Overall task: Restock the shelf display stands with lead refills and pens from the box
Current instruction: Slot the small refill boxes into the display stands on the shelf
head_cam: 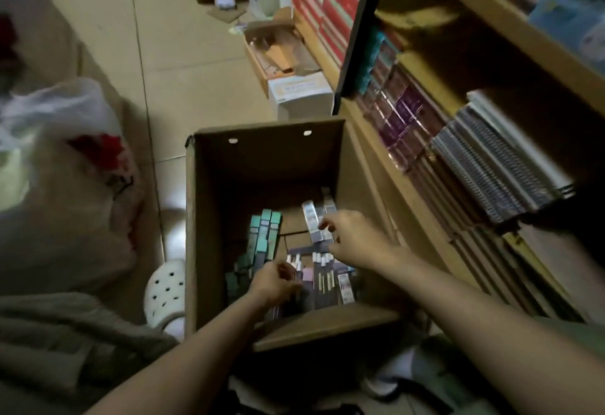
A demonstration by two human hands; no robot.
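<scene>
Inside the box (209,205), left hand (273,278) grip clamps purple packets (324,278); right hand (352,237) grip apart.

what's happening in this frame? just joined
A person is reaching into an open cardboard box on the floor beside the shelf. The right hand is at a silver-purple pack near the far right of the box; whether it has a grip yet is unclear. The left hand is curled over the purple packs at the near side. Teal packs lie untouched to the left. Nothing has left the box yet.
</scene>
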